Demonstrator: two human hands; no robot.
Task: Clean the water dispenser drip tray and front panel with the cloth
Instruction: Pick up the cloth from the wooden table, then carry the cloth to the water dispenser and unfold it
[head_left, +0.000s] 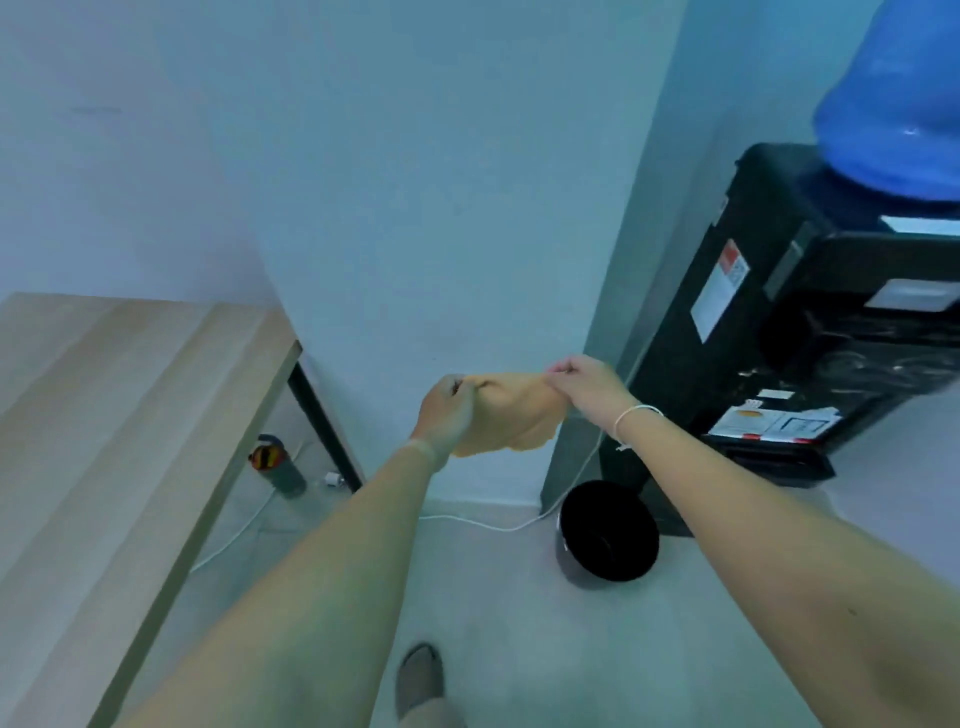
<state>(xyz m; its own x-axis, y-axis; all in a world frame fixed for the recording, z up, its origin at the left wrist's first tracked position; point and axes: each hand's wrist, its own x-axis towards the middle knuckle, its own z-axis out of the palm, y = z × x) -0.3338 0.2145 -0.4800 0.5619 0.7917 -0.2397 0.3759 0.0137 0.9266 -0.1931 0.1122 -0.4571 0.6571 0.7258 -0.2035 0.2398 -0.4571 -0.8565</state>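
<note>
An orange-yellow cloth (511, 415) hangs stretched between my two hands in front of the pale wall. My left hand (448, 410) pinches its upper left corner and my right hand (584, 382) pinches its upper right corner. The black water dispenser (769, 332) stands at the right with a blue bottle (893, 98) on top. Its front panel (872, 275) and the dark drip tray recess (852, 358) lie to the right of my right hand, apart from the cloth.
A light wooden table (119, 415) fills the left side, with a bottle (278, 465) on the floor under it. A black bin (608, 530) stands on the floor by the dispenser's foot. A white cable (483, 525) runs along the floor. My shoe (421, 675) shows at the bottom.
</note>
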